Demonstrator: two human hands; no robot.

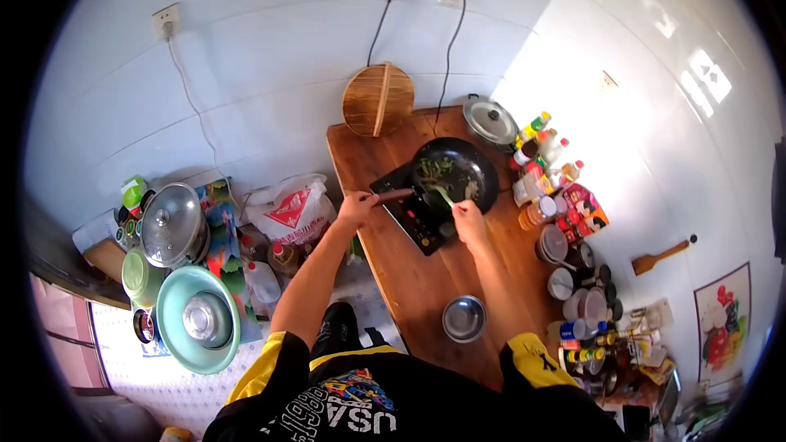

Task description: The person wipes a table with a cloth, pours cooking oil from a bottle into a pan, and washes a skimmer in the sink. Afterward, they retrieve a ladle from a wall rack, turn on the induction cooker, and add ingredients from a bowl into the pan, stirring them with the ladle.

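Note:
My left hand (356, 209) is closed around the reddish-brown handle of a black wok (481, 165). The wok sits on a black induction cooktop (419, 231). Chopped green bits (435, 170) and some pale pieces lie inside it. In my right hand (469, 222), fingers wrapped, is a green spatula (444, 195) that reaches over the wok's near side; the exact shape of its head is hard to make out. Nearer to my body, a small metal bowl (464, 319) stands on the wooden table.
The wooden table (393, 258) carries a round wooden lid (360, 102) and a lidded pot (491, 120) at the back. Sauce bottles (532, 129) and several jars (560, 283) line the right side. At left are a turquoise basin (168, 311), a steel pot (173, 225) and a white bag (291, 211).

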